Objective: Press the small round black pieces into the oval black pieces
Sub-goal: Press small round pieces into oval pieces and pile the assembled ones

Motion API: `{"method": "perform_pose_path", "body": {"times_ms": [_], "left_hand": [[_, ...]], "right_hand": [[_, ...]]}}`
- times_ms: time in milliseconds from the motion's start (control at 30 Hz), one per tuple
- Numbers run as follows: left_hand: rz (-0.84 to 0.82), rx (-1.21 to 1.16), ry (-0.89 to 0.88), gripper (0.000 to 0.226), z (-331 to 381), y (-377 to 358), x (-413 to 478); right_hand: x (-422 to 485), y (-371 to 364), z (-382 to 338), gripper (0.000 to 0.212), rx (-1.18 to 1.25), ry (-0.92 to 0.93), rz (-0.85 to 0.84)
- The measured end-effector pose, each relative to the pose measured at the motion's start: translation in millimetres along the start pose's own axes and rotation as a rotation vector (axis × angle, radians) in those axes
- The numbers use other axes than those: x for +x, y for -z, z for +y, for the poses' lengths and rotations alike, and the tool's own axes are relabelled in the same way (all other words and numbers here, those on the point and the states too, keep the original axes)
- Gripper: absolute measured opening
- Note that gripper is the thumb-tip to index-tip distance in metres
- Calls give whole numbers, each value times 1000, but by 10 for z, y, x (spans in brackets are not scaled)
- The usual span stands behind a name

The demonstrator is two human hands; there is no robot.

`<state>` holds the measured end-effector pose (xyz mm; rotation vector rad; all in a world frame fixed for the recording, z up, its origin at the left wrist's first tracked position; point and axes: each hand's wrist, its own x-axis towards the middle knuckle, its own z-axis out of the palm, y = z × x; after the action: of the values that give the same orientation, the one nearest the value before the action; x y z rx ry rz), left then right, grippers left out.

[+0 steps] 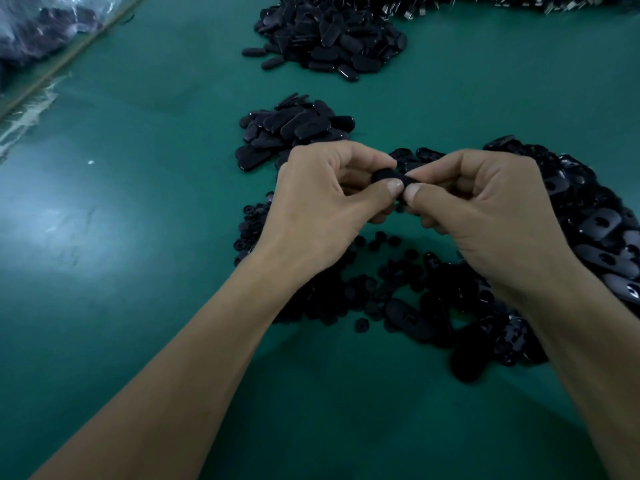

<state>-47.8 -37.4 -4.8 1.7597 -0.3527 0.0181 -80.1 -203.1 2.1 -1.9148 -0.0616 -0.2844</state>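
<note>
- The green bench (138, 237) carries it all, with dark parts heaped across the far and right sides.
- Along the right runs a long heap of oval pieces (595, 216), many hollow side up with their holes showing. I'd call that the unfilled stock.
- A far pile (329, 36) sits at the top and a nearer pile (294, 129) just beyond the hands, mostly smooth side up. They may be finished, but I can't confirm it.
- Under the hands lies a scatter of small round pieces (391, 268), loose on the bench. They look tiny and light and would likely skitter if nudged, so pick one up between fingertip and thumb.
- The left hand (318, 209) and right hand (485, 209) meet in the air above that scatter. Both are curled, fingers (367, 159) closed tight on one part, thumb tips nearly touching on it.
- That part is one oval piece (388, 175), pinched at its two ends between the hands. It looks like glossy moulded plastic, so I'd judge it light, stiff and a little slippery. Holding it by the ends suits it, since the middle stays free for thumb pressure.
- Whether a round piece is seated in it I cannot tell, because the thumbs hide the spot.
</note>
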Motion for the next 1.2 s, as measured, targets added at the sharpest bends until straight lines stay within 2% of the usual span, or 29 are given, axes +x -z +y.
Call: {"method": "perform_pose_path", "body": {"times_ms": [133, 267, 367, 467, 533, 633, 867, 1100, 1200], "left_hand": [[24, 21, -39, 12, 7, 32, 7], [64, -26, 5, 14, -20, 61, 52], [174, -35, 51, 18, -52, 110, 115], [295, 23, 50, 22, -80, 201, 226], [350, 71, 53, 23, -103, 244, 309], [396, 203, 49, 22, -149, 254, 407], [372, 423, 65, 18, -278, 302, 543], [392, 650, 91, 28, -232, 324, 531], [393, 738, 99, 28, -175, 318, 521]], "right_hand": [[-8, -10, 5, 17, -2, 44, -20], [16, -6, 45, 21, -42, 11, 7], [10, 26, 95, 30, -367, -2, 31], [10, 84, 134, 34, -760, -20, -77], [22, 97, 129, 35, -858, -74, -138], [11, 89, 96, 36, -874, -94, -132], [-3, 81, 106, 50, -891, -130, -106], [28, 68, 200, 60, -959, -110, -254], [31, 66, 179, 60, -932, -116, -249]]}}
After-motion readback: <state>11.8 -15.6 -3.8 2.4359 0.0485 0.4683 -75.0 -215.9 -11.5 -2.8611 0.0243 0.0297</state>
